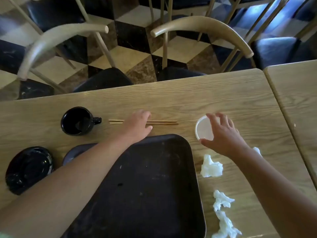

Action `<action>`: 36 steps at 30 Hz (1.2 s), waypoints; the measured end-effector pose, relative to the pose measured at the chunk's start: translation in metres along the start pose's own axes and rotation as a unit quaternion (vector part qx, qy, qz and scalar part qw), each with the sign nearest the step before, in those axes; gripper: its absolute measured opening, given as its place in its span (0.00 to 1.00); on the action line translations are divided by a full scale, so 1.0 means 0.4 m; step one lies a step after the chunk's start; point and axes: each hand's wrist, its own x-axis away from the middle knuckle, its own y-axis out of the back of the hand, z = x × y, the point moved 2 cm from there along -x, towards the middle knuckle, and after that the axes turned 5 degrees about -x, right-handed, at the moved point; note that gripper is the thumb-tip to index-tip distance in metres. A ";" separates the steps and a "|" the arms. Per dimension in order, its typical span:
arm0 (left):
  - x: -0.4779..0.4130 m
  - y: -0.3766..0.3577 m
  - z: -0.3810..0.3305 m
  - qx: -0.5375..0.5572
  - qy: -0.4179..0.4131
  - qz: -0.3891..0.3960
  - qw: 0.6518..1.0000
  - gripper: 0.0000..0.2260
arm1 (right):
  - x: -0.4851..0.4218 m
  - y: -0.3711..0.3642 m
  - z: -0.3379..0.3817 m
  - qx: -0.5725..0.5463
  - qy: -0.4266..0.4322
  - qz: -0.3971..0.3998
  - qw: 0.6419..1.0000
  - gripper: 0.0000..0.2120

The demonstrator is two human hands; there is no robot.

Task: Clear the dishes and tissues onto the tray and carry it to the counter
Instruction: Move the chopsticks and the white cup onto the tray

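— Judging by the tray (145, 186), how far along is the clearing?

— Barely begun. The tray sits at the near edge of the worktop (214, 93) and nothing lies in it; its dark bottom shows only scuffs and specks.

— What are the hands doing?

— The left hand (137, 124) reaches past the tray's far rim and lies over the chopsticks (164, 122), fingers flat and spread. Its grip is open, nothing lifted. The right hand (221, 133) hovers over the small white dish (203, 128) just off the tray's far right corner, fingers splayed round the rim, thumb at the near side. Its grip is open too; whether the fingertips touch the dish I cannot tell.

— And what is left out?

— Everything, I would say. A black mug (77, 121) stands toward the left, beside the chopsticks' ends. A black plate (29, 169) lies near the left edge, and a dark grey dish (73, 152) peeks from under the left forearm, against the tray's left side. Crumpled tissues lie along the tray's right side: one (211, 166) just below the right hand, a scrap (256, 149) behind the right wrist, and another pile (223, 213) toward the near edge.

— So the carrying is far off?

— Yes. All the dishes, chopsticks and tissues must go onto the tray first. No counter is in sight.
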 end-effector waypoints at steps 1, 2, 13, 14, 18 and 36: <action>-0.010 -0.005 0.003 -0.021 -0.003 0.008 1.000 0.18 | -0.012 -0.005 -0.005 0.005 0.000 0.010 1.000 0.50; -0.020 -0.008 0.006 -0.034 -0.004 0.008 0.999 0.18 | -0.018 -0.003 -0.002 0.009 -0.004 0.017 1.000 0.51; -0.058 -0.057 0.040 -0.135 -0.047 0.008 0.990 0.14 | -0.060 -0.050 0.003 0.060 -0.020 0.046 0.997 0.54; -0.058 -0.060 0.041 -0.138 -0.049 0.005 0.989 0.13 | -0.062 -0.052 0.005 0.063 -0.022 0.047 0.997 0.54; -0.063 -0.064 0.039 -0.138 -0.040 0.004 0.990 0.10 | -0.065 -0.055 0.009 0.070 -0.026 0.042 0.996 0.53; -0.078 -0.058 -0.002 -0.208 -0.102 0.057 0.971 0.09 | -0.060 -0.058 -0.004 0.054 -0.017 0.015 0.998 0.51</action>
